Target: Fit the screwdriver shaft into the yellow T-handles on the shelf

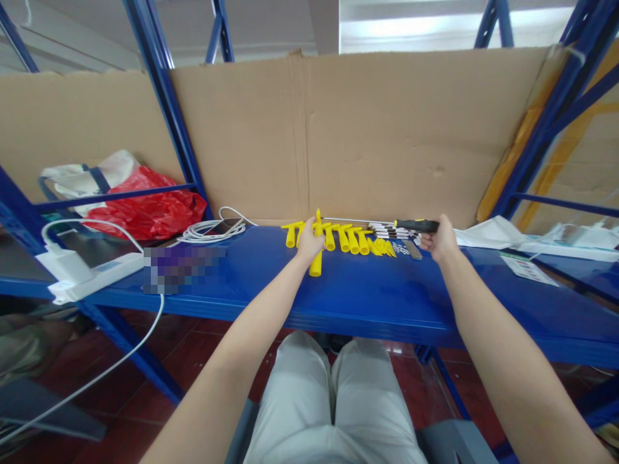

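Centre: left hand (312, 242) closed around a yellow plastic T-shaped tube (315, 266). Right of centre: right hand (441, 238) clasping a long black-handled screwdriver (416, 225). The tube appears mid-work; flat yellow plastic slivers (385, 247) lie loose; similar tubes (354, 243) alongside, completion unclear.

Bench (377, 296): cardboard panel (387, 135) stands along the back. T-piece row (343, 240) mid-bench, toward the panel. One T-piece (315, 265) in left grip (310, 245), in front of the row's left part. Right of row, in order: wedges (381, 247), small screws (400, 249), metal plate (412, 249). Rods (384, 231) behind wedges. Screwdriver (416, 225) in right grip (440, 240), shaft pointing left. Far right: plastic wrapping (493, 232), printed sheet (529, 269) before it. Left: coiled cable (207, 231) near upright; power strip (109, 276) near front edge, adapter (68, 265) on its left end. Plastic bag (155, 205) behind side rail (113, 197), tote (118, 166) behind that.
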Demonstrator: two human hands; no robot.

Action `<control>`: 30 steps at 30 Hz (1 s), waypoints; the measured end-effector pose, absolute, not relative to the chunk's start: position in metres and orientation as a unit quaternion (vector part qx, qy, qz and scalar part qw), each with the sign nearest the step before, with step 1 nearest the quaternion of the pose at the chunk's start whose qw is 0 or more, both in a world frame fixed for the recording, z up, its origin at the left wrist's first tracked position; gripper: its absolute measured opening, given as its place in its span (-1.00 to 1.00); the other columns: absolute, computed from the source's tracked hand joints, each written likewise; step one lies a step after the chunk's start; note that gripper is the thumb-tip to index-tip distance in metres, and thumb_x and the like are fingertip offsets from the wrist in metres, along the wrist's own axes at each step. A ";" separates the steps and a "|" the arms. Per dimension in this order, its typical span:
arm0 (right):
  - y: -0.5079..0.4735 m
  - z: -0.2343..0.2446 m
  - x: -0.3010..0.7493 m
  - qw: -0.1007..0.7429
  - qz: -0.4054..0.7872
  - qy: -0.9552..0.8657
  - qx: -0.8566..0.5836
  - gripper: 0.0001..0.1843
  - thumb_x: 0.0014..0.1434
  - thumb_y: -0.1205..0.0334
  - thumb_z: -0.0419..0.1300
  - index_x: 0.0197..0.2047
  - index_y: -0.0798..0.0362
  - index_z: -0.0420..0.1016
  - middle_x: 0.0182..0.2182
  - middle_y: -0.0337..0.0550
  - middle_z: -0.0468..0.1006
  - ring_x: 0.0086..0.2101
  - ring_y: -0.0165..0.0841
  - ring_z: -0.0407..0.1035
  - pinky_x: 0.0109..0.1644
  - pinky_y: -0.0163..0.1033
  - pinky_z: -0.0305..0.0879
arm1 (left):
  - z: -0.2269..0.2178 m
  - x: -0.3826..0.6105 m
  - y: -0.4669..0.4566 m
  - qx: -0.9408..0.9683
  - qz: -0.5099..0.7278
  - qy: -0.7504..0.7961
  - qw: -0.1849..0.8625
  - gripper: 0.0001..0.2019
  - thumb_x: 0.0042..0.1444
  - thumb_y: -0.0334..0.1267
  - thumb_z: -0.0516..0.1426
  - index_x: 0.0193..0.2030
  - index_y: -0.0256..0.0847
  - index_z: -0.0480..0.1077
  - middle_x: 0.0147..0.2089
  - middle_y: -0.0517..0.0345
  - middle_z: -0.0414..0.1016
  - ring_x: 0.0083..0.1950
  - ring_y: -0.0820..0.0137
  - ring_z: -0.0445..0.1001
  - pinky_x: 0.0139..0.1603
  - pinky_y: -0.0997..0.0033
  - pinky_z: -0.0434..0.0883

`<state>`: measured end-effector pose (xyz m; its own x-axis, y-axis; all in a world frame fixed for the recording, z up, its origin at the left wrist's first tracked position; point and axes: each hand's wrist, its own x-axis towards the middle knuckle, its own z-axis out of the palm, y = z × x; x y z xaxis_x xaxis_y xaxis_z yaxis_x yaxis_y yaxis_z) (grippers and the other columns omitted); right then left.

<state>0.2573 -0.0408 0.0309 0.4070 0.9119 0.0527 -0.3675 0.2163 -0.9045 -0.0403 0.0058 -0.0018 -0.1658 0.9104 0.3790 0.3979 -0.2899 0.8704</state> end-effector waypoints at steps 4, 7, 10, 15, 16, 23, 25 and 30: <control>-0.046 0.036 0.252 0.704 0.455 -0.292 -0.460 -0.65 0.26 -0.07 -0.03 -0.43 -0.02 0.15 -0.72 -0.38 0.10 -0.77 -0.50 -0.09 -0.78 -0.40 -0.15 | 0.000 -0.041 0.004 0.597 0.533 0.552 0.233 -0.38 0.11 -0.43 0.20 0.31 -0.10 0.19 -0.15 0.15 0.59 -0.36 0.48 0.57 -0.30 0.56 0.48; -0.047 0.038 0.249 0.712 0.440 -0.287 -0.467 -0.63 0.27 -0.12 -0.03 -0.42 -0.02 0.17 -0.69 -0.36 0.13 -0.75 -0.49 -0.05 -0.77 -0.39 -0.11 | 0.001 -0.041 0.003 0.601 0.528 0.553 0.235 -0.37 0.10 -0.46 0.19 0.32 -0.10 0.19 -0.14 0.15 0.59 -0.36 0.49 0.57 -0.28 0.55 0.48; -0.046 0.037 0.247 0.722 0.409 -0.278 -0.484 -0.58 0.21 -0.20 0.05 -0.41 -0.02 0.17 -0.68 -0.38 0.14 -0.75 -0.51 -0.04 -0.77 -0.40 -0.11 | 0.001 -0.042 0.002 0.607 0.522 0.554 0.228 -0.34 0.08 -0.49 0.18 0.33 -0.09 0.18 -0.13 0.15 0.59 -0.35 0.48 0.57 -0.24 0.54 0.49; -0.048 0.040 0.243 0.734 0.375 -0.268 -0.499 -0.73 0.23 0.08 0.10 -0.43 -0.01 0.15 -0.70 -0.40 0.15 -0.75 -0.53 -0.04 -0.75 -0.44 -0.12 | 0.001 -0.043 0.003 0.615 0.512 0.561 0.211 -0.33 0.06 -0.45 0.21 0.32 -0.08 0.19 -0.15 0.17 0.60 -0.36 0.47 0.57 -0.23 0.52 0.49; -0.049 0.041 0.243 0.734 0.384 -0.271 -0.490 -0.74 0.23 0.11 0.09 -0.43 -0.01 0.14 -0.69 -0.39 0.17 -0.75 -0.54 -0.04 -0.75 -0.44 -0.11 | 0.001 -0.043 0.003 0.615 0.513 0.561 0.210 -0.34 0.06 -0.45 0.21 0.32 -0.08 0.19 -0.15 0.17 0.60 -0.35 0.47 0.57 -0.23 0.52 0.49; -0.044 0.038 0.247 0.732 0.398 -0.291 -0.471 -0.63 0.21 -0.14 0.09 -0.39 -0.02 0.17 -0.64 -0.35 0.27 -0.74 -0.50 0.07 -0.74 -0.39 -0.02 | 0.000 -0.045 0.005 0.613 0.519 0.558 0.208 -0.35 0.07 -0.44 0.21 0.31 -0.06 0.19 -0.13 0.16 0.60 -0.34 0.46 0.58 -0.22 0.50 0.49; -0.043 0.037 0.247 0.735 0.361 -0.281 -0.501 -0.60 0.22 -0.19 0.07 -0.36 -0.03 0.18 -0.65 -0.36 0.26 -0.75 -0.47 0.08 -0.76 -0.38 -0.05 | 0.000 -0.045 0.004 0.618 0.515 0.558 0.204 -0.34 0.06 -0.46 0.20 0.31 -0.06 0.20 -0.14 0.16 0.60 -0.33 0.46 0.58 -0.19 0.49 0.49; -0.048 0.038 0.243 0.736 0.305 -0.277 -0.537 -0.66 0.26 -0.12 0.06 -0.34 -0.04 0.17 -0.70 -0.38 0.21 -0.78 -0.46 0.06 -0.78 -0.38 -0.13 | 0.001 -0.046 0.002 0.633 0.499 0.558 0.200 -0.33 0.06 -0.54 0.13 0.32 -0.06 0.18 -0.15 0.19 0.60 -0.38 0.48 0.56 -0.19 0.50 0.49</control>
<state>0.2433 -0.0477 0.0382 0.6608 0.7463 0.0795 -0.1521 0.2369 -0.9596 -0.0457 0.0019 0.0014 -0.1198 0.9048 0.4087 0.5059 -0.2986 0.8093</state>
